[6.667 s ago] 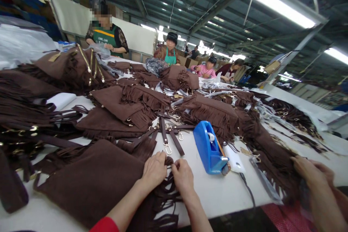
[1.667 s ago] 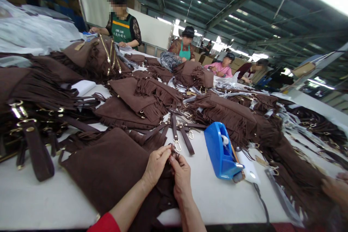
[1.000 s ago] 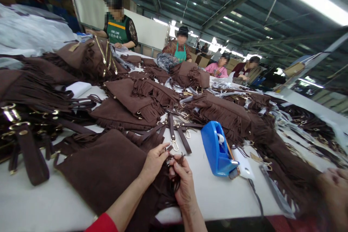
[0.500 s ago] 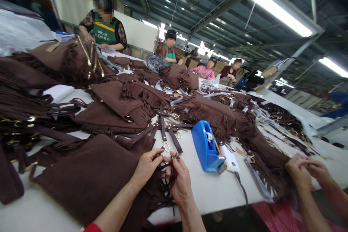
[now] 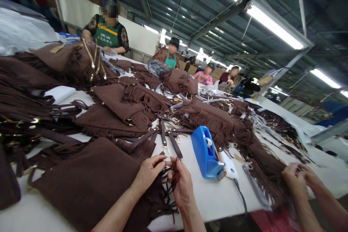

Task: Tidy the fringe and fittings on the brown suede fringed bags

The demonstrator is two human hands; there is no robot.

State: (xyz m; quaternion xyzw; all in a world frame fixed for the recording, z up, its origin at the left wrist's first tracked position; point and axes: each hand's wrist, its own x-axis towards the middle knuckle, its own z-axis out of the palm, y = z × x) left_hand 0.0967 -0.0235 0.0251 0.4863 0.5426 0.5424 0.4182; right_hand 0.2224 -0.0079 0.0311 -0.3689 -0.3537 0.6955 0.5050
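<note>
A brown suede bag (image 5: 89, 181) lies flat on the white table (image 5: 217, 197) in front of me, its fringe strips (image 5: 163, 188) spilling toward the near edge. My left hand (image 5: 149, 174) pinches the fringe at the bag's right side. My right hand (image 5: 181, 185) is closed round several of the same strips, just beside the left hand. Brown straps with gold clasps (image 5: 166, 141) lie just beyond my fingers.
A blue tape dispenser (image 5: 207, 152) stands right of my hands. Heaps of brown fringed bags (image 5: 130, 105) cover the table to the left and far side. Another person's hands (image 5: 297, 181) work at the right. Several people in aprons (image 5: 107, 32) stand along the far side.
Over the last seconds my hands lifted from pressing the fringe flat to pinching and gathering its strips. The view has swung slightly. The neighbour's hands at the right came back into view.
</note>
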